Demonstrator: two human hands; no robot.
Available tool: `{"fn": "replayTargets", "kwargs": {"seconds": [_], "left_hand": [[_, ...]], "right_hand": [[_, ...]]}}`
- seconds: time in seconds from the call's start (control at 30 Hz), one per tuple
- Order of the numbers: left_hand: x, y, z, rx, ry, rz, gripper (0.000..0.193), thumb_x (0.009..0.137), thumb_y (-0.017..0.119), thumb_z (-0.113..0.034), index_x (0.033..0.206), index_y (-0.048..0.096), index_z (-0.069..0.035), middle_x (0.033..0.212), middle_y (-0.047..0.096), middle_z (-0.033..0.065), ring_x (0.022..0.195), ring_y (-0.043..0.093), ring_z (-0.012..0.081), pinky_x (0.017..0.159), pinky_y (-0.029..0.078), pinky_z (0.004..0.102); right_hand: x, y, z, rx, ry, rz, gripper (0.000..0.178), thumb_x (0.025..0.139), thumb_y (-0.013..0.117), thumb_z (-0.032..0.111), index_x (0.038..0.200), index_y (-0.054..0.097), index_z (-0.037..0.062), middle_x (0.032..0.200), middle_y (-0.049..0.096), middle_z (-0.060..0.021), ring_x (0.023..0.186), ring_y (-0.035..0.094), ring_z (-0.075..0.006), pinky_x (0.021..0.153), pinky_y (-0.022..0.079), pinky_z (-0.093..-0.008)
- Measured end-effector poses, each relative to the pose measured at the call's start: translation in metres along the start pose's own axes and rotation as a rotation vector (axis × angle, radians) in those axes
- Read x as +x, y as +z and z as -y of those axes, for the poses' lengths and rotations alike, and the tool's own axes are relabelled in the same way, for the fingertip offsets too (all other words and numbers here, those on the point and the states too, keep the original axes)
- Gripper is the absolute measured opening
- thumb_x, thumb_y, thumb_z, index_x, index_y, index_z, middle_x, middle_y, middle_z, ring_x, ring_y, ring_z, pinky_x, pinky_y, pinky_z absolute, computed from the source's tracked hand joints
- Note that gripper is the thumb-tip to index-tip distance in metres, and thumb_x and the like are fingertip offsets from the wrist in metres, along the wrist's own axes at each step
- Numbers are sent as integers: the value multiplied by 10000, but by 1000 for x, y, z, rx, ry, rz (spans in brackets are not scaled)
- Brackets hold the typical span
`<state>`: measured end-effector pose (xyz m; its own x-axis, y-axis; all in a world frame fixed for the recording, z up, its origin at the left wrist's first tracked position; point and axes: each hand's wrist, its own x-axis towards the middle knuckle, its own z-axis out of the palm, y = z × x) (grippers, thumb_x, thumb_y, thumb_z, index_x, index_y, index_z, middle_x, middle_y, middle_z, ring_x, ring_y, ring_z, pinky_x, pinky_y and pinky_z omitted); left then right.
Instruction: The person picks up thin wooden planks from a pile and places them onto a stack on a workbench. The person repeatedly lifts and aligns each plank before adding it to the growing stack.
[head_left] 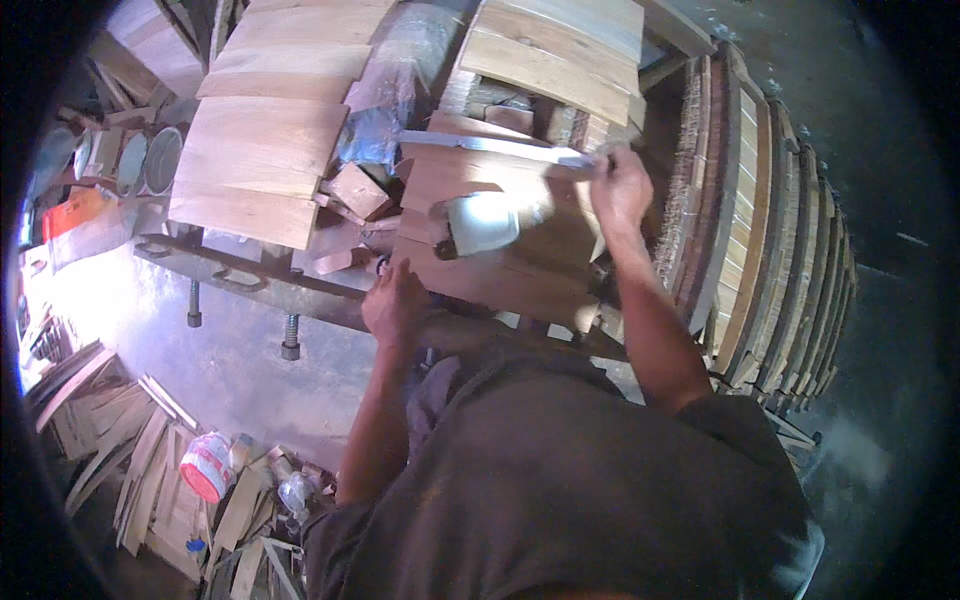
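My right hand [620,188] is closed on the right end of a long narrow wooden strip [490,146] with a pale, whitish edge. The strip reaches leftward above the boards. Below it, a white tub [483,222] with a bright glare stands on the wooden boards [520,268] before me. My left hand [395,302] is at the near edge of the bench, over the metal rail [300,295], its fingers drawn together. A small dark round piece shows at its fingertips; what it grips, if anything, I cannot make out.
Joined wooden panels [255,160] lie to the left, with another panel [555,60] at the back. Wood blocks [360,190] and clear plastic [372,135] fill the gap. Clamped panels [760,230] stand at right. Offcuts [150,470] and a white-and-red bucket [208,467] lie on the floor.
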<state>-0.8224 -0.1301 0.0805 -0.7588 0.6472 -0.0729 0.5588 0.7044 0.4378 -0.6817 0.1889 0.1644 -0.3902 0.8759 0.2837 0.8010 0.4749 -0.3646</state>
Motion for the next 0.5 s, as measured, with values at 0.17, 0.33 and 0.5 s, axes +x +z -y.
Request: {"fn": "replayTargets", "kwargs": {"seconds": [0.17,0.33,0.5], "left_hand": [[-4,-3,-1,-32,6,-47,262,850,631,-194,1098,666,-117,996,706,104,912,684,324,727,552,458],[0,-12,-6,-27,-53,66,263,839,652,-201,1089,680,-126,1056,703,92,933,677,316,748,545,454],[8,-25,-17,-117,-253,131,301,853,658,-219,1135,688,-121,1006,715,98,912,679,344,775,540,453]], "right_hand": [[-6,64,117,312,-98,58,40,843,678,100,880,677,83,927,696,-141,878,671,-343,800,529,-399],[-3,106,178,749,59,244,222,860,684,230,933,711,23,838,709,-180,837,697,-320,769,527,-393],[-8,74,123,825,104,177,178,943,639,162,1003,680,-1,901,689,-60,877,599,-117,788,488,-278]]}}
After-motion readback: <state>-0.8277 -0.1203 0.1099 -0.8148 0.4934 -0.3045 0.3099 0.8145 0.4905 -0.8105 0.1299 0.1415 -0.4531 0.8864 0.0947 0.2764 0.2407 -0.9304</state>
